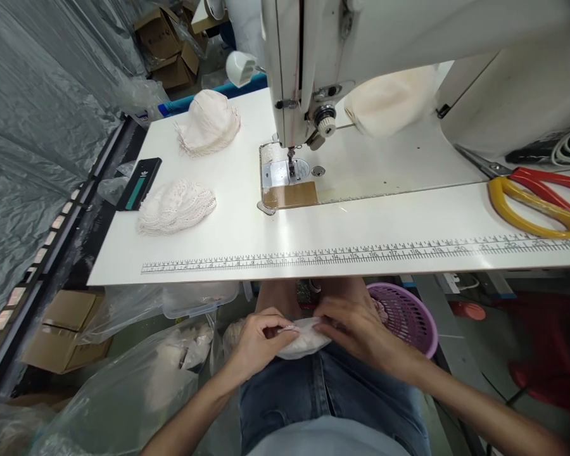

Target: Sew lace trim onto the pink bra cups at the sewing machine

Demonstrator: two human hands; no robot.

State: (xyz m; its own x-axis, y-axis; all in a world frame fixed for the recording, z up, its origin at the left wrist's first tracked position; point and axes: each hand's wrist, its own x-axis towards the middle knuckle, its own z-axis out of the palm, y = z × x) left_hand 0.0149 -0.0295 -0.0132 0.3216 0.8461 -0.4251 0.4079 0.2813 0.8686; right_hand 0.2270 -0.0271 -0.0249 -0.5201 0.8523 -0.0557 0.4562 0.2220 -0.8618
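Note:
Over my lap, below the table's front edge, a small piece of white fabric [304, 341] is stretched between my two hands. My left hand [261, 335] pinches its left side between thumb and fingers. On the other side, my right hand [349, 326] has its fingers closed on the fabric's right edge. The exact shape of the piece is partly hidden by the fingers. Above the hands stands a white sewing machine [291, 76], its presser foot [291, 166] over the metal needle plate.
On the white table [361, 221] lie a lace stack [177, 208], a pale cloth pile [211, 120], a dark phone-like case [139, 183], cream fabric [392, 98] and red-and-yellow scissors [534, 196]. Below are a purple basket [420, 316], a plastic bag [123, 386] and a carton [66, 329].

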